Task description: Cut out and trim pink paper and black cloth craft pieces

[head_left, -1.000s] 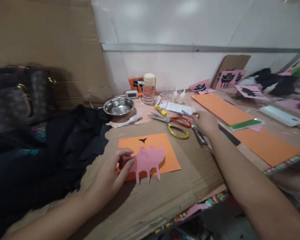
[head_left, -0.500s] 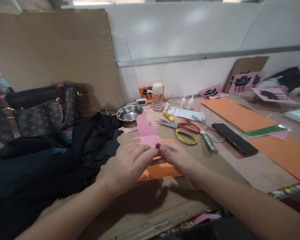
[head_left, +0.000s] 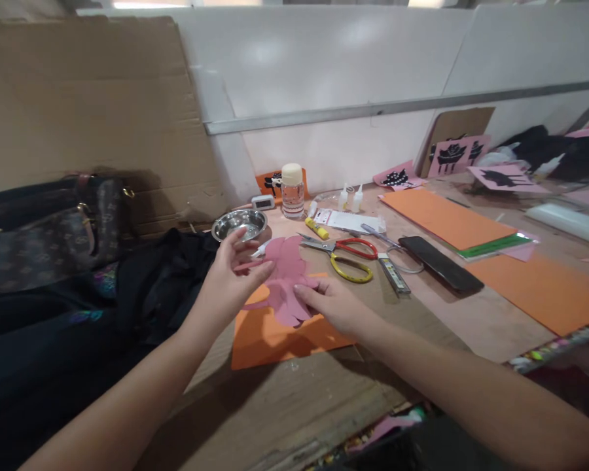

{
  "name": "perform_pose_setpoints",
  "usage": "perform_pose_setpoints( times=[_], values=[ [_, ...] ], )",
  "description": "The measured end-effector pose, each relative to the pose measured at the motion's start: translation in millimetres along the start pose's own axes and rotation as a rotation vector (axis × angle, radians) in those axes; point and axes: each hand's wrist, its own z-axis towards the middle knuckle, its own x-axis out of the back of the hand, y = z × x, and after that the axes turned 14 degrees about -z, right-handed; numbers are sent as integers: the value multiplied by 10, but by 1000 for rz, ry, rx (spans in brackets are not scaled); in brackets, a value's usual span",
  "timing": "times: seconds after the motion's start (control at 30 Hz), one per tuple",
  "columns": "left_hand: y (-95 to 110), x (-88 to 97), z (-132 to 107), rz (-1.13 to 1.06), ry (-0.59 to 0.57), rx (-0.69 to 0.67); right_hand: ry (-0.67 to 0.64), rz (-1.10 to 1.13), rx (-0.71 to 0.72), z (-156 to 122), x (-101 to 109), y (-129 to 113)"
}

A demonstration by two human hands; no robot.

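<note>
The right hand (head_left: 342, 306) pinches the pink cutout (head_left: 285, 282), orange sheet (head_left: 269, 343) beneath; beside the cutout, the left hand (head_left: 223, 281) spreads its fingers.

A pinkish table (head_left: 451, 317) carries everything, its near part covered by a cardboard sheet (head_left: 294, 399) — with a piece of orange paper (head_left: 260, 343) lying flat on that. Farther back on the table stand a metal bowl (head_left: 226, 229), a small white timer (head_left: 263, 203), a jar (head_left: 292, 199) with a cream lid, and two small bottles (head_left: 357, 199). A yellow tube (head_left: 317, 228) lies near the scissors (head_left: 330, 247). To the right — a flat black thing, perhaps a phone (head_left: 442, 263), and a loose orange sheet (head_left: 540, 291).
</note>
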Motion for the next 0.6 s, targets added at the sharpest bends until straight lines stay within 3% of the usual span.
perform_pose_setpoints(
  times=[0.1, 0.23, 0.43, 0.5, 0.6],
  values=[
    [-4, -71, 52, -101, -102, 218, 9, -82, 32, 6, -14, 3],
    [-44, -65, 84, -129, -144, 221, 24, -263, 53, 47, 112, -7],
    [-89, 157, 160, -150, -114, 202, 299, -807, -10, 207, 874, 169],
    [-81, 199, 156, -132, -122, 207, 303, -978, -34, 266, 1087, 274],
    [-36, 223, 146, -108, -121, 217, 233, -1156, -44, 335, 1234, 395]
  ],
)
